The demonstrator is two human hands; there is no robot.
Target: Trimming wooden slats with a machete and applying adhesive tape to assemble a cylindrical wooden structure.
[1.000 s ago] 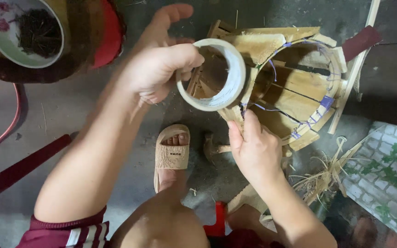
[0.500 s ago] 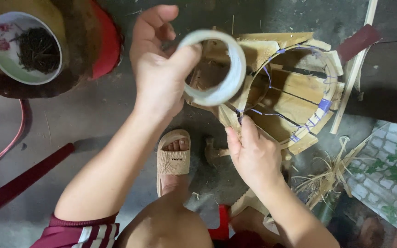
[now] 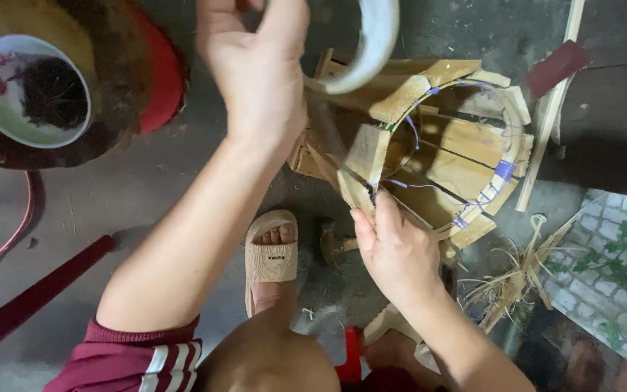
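Note:
My left hand (image 3: 255, 69) grips a white tape roll (image 3: 368, 43) held up at the top edge of the view, with a clear strip of tape stretching down from it to a small wooden bucket (image 3: 437, 152). The bucket lies on its side on the concrete floor, its slats bound with purple strips. My right hand (image 3: 393, 250) presses its fingers against the near rim slats of the bucket.
A flowered bowl (image 3: 9, 120) with dark contents sits on a round wooden stool with a red rim at the top left. My sandalled foot (image 3: 270, 254) is below the bucket. Wooden sticks (image 3: 549, 120), straw (image 3: 517, 279) and a leaf-patterned cloth (image 3: 611, 283) lie right.
My left hand has lifted the tape roll up and away from the bucket, drawing out tape. My right hand stays on the bucket's rim.

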